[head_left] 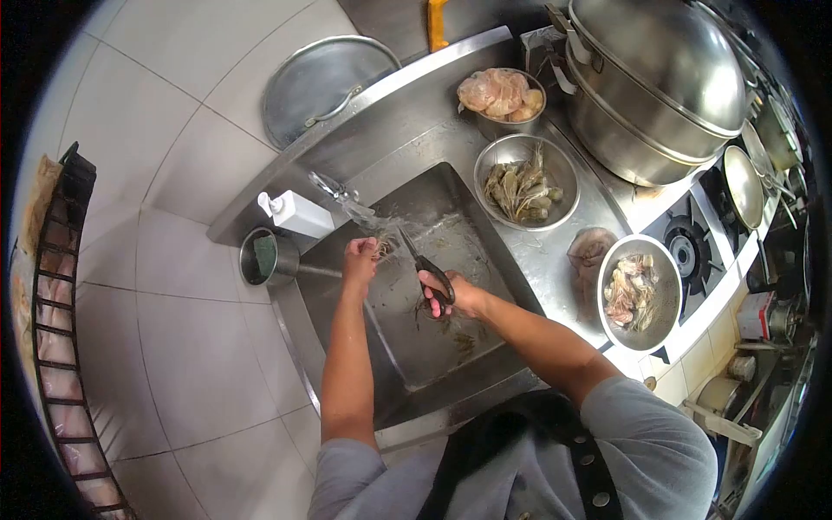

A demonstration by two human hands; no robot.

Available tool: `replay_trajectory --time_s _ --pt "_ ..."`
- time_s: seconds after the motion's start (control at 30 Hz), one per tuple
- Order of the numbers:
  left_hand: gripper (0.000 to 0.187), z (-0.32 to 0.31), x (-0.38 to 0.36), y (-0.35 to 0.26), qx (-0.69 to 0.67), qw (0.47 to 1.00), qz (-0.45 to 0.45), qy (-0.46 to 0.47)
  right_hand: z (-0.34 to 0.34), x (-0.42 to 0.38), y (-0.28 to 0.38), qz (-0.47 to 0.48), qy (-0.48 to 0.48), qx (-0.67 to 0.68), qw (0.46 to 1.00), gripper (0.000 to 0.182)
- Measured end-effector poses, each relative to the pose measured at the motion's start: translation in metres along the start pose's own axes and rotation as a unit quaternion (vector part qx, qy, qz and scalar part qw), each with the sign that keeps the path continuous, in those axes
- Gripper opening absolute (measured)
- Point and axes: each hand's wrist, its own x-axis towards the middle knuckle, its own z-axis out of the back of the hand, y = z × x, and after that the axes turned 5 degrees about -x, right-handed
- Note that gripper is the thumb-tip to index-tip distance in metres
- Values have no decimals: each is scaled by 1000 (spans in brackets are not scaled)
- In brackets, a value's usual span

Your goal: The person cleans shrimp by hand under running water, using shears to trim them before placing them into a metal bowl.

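Observation:
In my left hand (360, 260) is a shrimp (383, 249), held between closed fingers under the tap (340, 192), over the steel sink (451, 373). My right hand (461, 295) is wrapped around black-handled scissors (427, 269), whose blades point up toward the tap and the shrimp. Bits of shrimp lie on the wet sink floor. Greyish whole shrimp (520, 184) fill part of a steel bowl (568, 178) on the counter. Paler, pinkish shrimp pieces (633, 295) sit in a white-looking colander (667, 276) farther right.
A white pump bottle (299, 214) and a steel pot with a green scrubber (265, 256) stand at the sink's left. Bagged food (498, 91) fills a pot behind. A large steamer (654, 91) and a gas burner (685, 247) are at the right.

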Motion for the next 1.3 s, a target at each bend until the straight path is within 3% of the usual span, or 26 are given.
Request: replay_trajectory --time_s 0.17,0.33,0.4,0.57,0.7,0.8,0.97,1.1,1.17,1.3 --pt "27 1 -2 -6 4 1000 -6 -16 0 -10 -4 -57 123 90 987 77" --pt "28 4 10 6 186 980 -55 35 -15 3 6 -24 60 86 994 70" --pt "28 1 8 4 159 985 -52 34 -8 10 9 0 -8 84 996 59" --pt "35 -2 14 -14 57 997 -53 5 0 -2 8 23 -33 67 997 60" --pt "42 -8 27 -14 42 992 -77 -86 -9 -20 -6 -37 127 120 984 81" --pt "39 -21 21 -21 19 988 -80 -127 -24 -23 -9 -37 161 115 979 87" --pt "30 -41 15 -14 -12 989 -72 -130 -38 -7 6 -9 146 149 978 87" --pt "29 -43 9 -9 -7 987 -87 -135 -40 6 20 15 63 183 981 75" --pt "29 -39 6 -8 21 984 -102 -142 -35 12 23 27 3 105 994 69" --pt "26 -21 3 -15 -7 995 -17 -101 -29 12 20 5 -23 -3 1000 65"
